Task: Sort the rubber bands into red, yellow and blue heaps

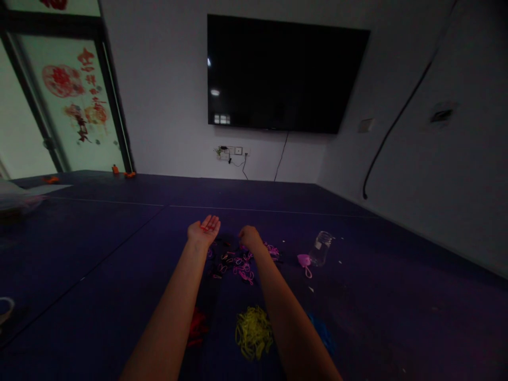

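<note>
My left hand (204, 230) is palm up with its fingers stretched out, and a few small red rubber bands (206, 228) lie on it. My right hand (249, 236) is closed, fingers pointing down over a loose spread of pink, purple and dark rubber bands (243, 267); what its fingertips hold is hidden. Nearer to me, a heap of yellow bands (254, 332) lies between my forearms. Red bands (197, 328) show partly behind my left forearm, and blue ones (322, 332) beside my right.
A clear jar (320, 248) stands tilted-looking at the right, with a pink lid-like piece (304, 260) with a loop next to it. White scraps dot the dark blue surface (377, 296). Orange objects (129, 174) lie by the door; a television (283, 74) hangs on the wall.
</note>
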### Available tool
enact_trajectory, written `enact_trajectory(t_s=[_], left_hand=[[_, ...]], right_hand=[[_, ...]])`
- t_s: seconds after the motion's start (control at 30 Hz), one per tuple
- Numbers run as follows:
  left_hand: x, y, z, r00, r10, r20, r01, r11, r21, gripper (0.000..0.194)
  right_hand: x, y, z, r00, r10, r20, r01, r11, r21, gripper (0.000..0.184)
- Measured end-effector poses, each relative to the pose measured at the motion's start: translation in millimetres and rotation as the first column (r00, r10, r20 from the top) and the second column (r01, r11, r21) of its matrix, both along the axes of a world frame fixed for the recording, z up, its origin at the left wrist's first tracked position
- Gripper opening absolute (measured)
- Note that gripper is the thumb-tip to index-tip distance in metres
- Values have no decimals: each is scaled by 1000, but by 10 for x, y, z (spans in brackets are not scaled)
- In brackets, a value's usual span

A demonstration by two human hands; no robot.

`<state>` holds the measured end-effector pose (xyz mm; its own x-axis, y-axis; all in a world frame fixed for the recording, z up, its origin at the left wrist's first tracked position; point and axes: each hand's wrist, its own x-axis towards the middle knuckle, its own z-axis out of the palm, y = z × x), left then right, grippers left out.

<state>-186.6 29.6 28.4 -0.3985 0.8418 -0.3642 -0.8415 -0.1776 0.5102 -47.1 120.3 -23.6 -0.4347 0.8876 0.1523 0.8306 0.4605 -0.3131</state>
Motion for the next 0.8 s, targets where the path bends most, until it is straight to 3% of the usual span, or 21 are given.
enact_trajectory(t_s=[0.2, 0.57, 0.8], left_hand=[[-7, -39, 67, 991, 53, 121, -56, 998, 21, 45], [39, -92, 134, 986, 76, 146, -80, 997, 20, 43], [34, -83, 145, 985, 93, 147, -97, 995, 18, 43]], right_hand=[[-31, 35, -116, 998, -33, 46, 34, 999, -31, 25], [-118, 21, -190, 991, 118, 55, -117, 993, -32, 28], [-241, 83, -322, 956, 261, -135, -259, 965, 35, 30]])
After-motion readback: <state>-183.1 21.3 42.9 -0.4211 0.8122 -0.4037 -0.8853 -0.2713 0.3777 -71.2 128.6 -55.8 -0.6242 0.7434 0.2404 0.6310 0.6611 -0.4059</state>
